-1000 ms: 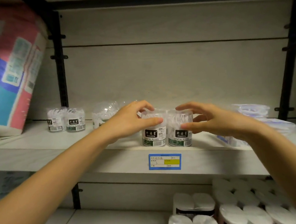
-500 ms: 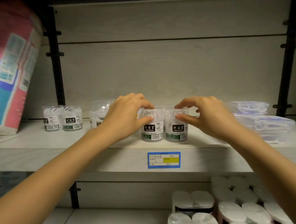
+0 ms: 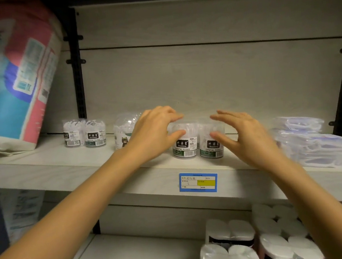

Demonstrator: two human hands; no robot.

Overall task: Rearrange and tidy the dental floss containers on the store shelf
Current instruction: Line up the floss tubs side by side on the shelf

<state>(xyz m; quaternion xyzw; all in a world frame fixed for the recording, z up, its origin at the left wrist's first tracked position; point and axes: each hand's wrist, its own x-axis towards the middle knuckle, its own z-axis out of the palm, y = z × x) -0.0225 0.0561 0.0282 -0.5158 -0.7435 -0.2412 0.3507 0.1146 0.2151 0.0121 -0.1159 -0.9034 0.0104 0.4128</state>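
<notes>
Two clear dental floss containers stand side by side at the front of the pale shelf (image 3: 90,168). My left hand (image 3: 155,130) grips the left container (image 3: 185,146), fingers curled over its lid and thumb on its front. My right hand (image 3: 245,132) is spread beside the right container (image 3: 210,148), with fingers straight over its top and the thumb touching its front. Two more floss containers (image 3: 85,135) stand at the back left. A taller clear tub (image 3: 124,131) with a cartoon label is partly hidden behind my left hand.
A large tilted soft pack (image 3: 12,77) leans at the shelf's left end. Flat clear floss-pick packets (image 3: 311,141) are stacked at the right. A blue and yellow price tag (image 3: 198,182) sits on the shelf edge. Wrapped white rolls (image 3: 256,240) fill the lower shelf.
Both hands moved onto the two front containers and stay there. My right hand's fingers have straightened and spread. The view shifted slightly.
</notes>
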